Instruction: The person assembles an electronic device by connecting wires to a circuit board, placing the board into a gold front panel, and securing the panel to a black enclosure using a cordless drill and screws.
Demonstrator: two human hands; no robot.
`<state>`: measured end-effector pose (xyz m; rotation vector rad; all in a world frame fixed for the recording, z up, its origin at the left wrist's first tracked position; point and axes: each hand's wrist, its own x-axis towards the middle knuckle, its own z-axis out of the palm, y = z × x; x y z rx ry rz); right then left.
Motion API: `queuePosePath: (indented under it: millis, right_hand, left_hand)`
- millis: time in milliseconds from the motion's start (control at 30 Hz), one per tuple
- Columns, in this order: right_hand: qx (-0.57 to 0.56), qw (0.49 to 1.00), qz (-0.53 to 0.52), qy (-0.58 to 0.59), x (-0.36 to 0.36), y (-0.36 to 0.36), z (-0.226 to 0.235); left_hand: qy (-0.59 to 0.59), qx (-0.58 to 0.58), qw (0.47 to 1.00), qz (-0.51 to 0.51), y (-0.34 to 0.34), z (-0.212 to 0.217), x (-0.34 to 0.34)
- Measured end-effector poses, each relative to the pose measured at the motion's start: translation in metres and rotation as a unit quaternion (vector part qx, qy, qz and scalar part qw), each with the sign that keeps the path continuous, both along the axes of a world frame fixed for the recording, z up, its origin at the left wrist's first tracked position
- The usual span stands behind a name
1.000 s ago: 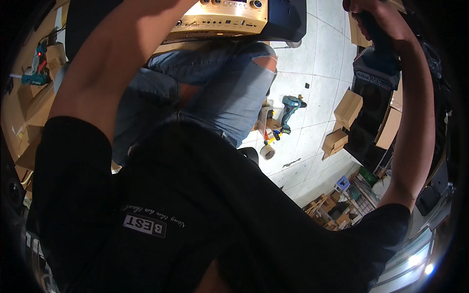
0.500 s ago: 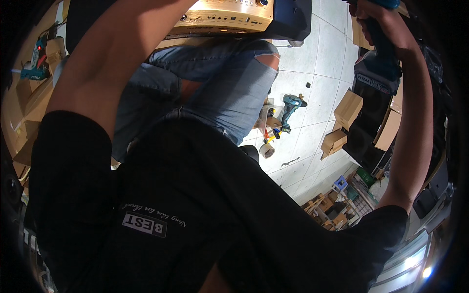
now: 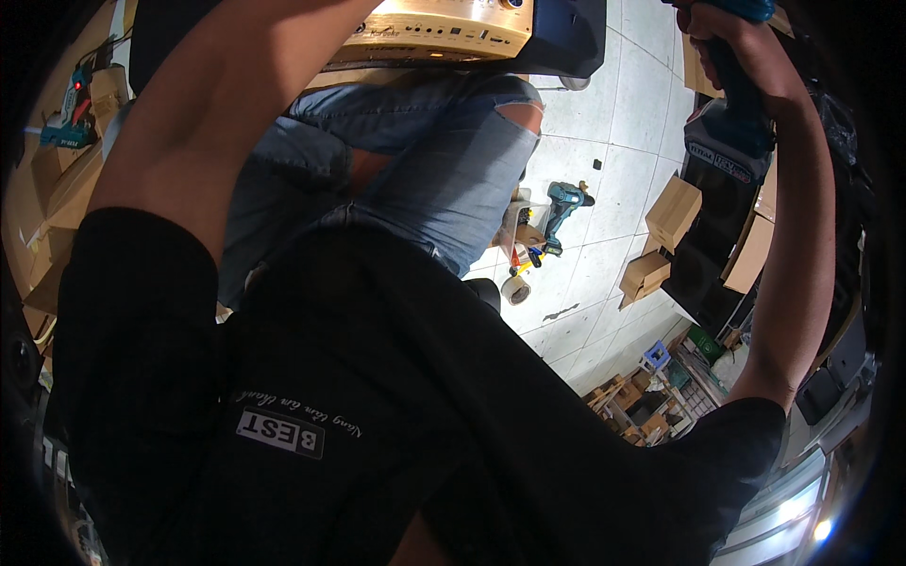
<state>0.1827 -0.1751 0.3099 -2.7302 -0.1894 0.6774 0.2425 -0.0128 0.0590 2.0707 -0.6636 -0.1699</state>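
My right hand (image 3: pixel 753 58) is raised at the upper right, its fingers wrapped round the grip of a teal cordless drill (image 3: pixel 729 141). The drill's battery end hangs below the hand, and its head is partly cut off by the upper edge. My left forearm (image 3: pixel 236 85) reaches up past the top edge, so the left hand is out of sight. Beyond that forearm lies a gold panel (image 3: pixel 444 42) with knobs and a row of sockets, set in a black cabinet (image 3: pixel 571 38) in front of my knees.
On the tiled floor (image 3: pixel 613 113) lie another teal cordless drill (image 3: pixel 563 212), a roll of tape (image 3: pixel 515 290) and small hand tools. Cardboard boxes (image 3: pixel 674 211) stand at the right. A teal tool with a red light (image 3: pixel 71 123) rests on cardboard at the left.
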Motion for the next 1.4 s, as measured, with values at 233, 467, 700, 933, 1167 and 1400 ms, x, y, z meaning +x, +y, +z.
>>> queuePosePath:
  millis: [233, 467, 700, 933, 1167, 1400]
  right_hand:
    - [0.031, 0.998, 0.045, 0.024, 0.012, -0.014, -0.003]
    - [0.030, 0.998, 0.053, 0.014, 0.009, -0.011, -0.005]
    - [0.018, 0.998, 0.051, 0.022, 0.013, -0.015, -0.007]
    - [0.030, 0.996, 0.083, 0.032, 0.015, -0.014, -0.005]
    - [-0.018, 0.999, 0.042, -0.019, 0.011, -0.011, -0.009]
    - [0.006, 0.997, 0.082, -0.010, 0.022, -0.019, -0.012]
  left_hand:
    - [-0.014, -0.011, 1.000, -0.009, -0.003, -0.003, 0.002]
    - [-0.003, 0.008, 1.000, 0.004, -0.002, -0.002, 0.001]
    - [-0.011, 0.016, 1.000, 0.011, -0.003, -0.001, 0.001]
    - [0.004, 0.030, 0.999, 0.009, -0.003, 0.003, -0.002]
    - [-0.014, 0.020, 1.000, 0.007, -0.002, 0.000, -0.003]
    - [-0.023, 0.025, 0.999, 0.013, -0.003, 0.002, -0.003]
